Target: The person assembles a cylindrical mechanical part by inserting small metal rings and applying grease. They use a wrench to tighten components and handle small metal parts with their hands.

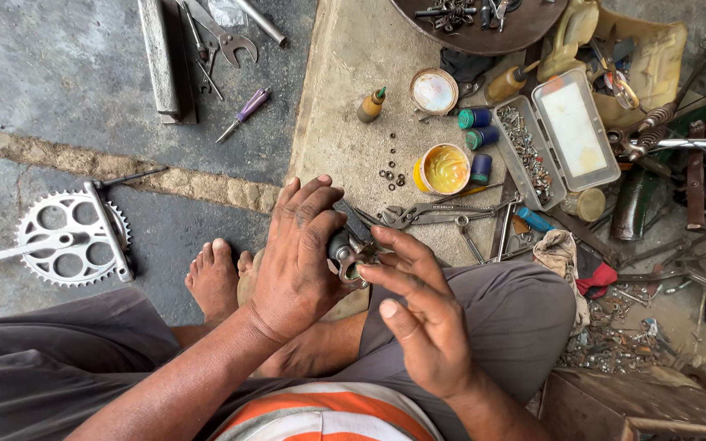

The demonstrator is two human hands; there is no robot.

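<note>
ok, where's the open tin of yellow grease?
Head view, right of centre: the open tin of yellow grease sits on the concrete slab, beside a blue cap, above the pliers.

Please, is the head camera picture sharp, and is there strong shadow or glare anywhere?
Head view: soft, even daylight and no hard shadows; left hand and right hand are sharp; mild glare on the clear lid of the plastic box; edges bend slightly, as with a wide lens.
</note>
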